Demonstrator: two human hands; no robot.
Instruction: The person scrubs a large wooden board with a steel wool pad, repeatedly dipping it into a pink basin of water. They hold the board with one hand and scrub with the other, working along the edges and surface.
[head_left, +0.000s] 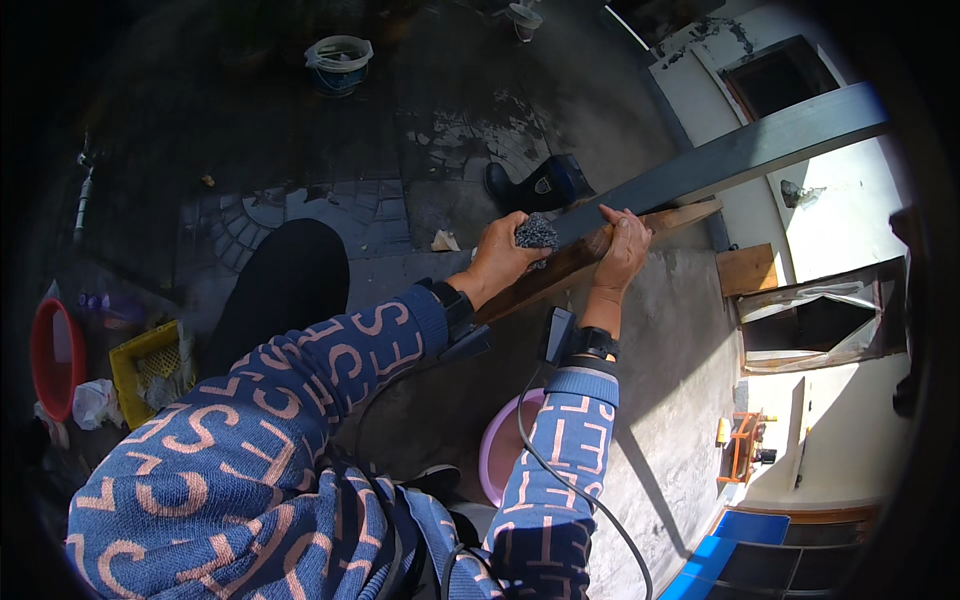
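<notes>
My left hand (496, 259) grips a grey scouring ball (537, 234), which looks like steel wool, against a dark brown length of wood (574, 259). Farther along, my right hand (624, 244) holds the same wood, with one finger stretched across its top. Behind the wood, a grey square metal beam (697, 172) slants up to the right. Its near end is hidden around the scouring ball. A paler, tapered piece of wood (686, 215) extends beyond my right hand. Both my wrists carry black straps with small devices.
A black rubber boot (541, 185) lies beyond my hands. A pink basin (499, 450) stands beside my right forearm. On the left are a red basin (56, 360) and a yellow crate (135, 375). A bucket (339, 67) stands farther off, and a pale wall (847, 195) rises right.
</notes>
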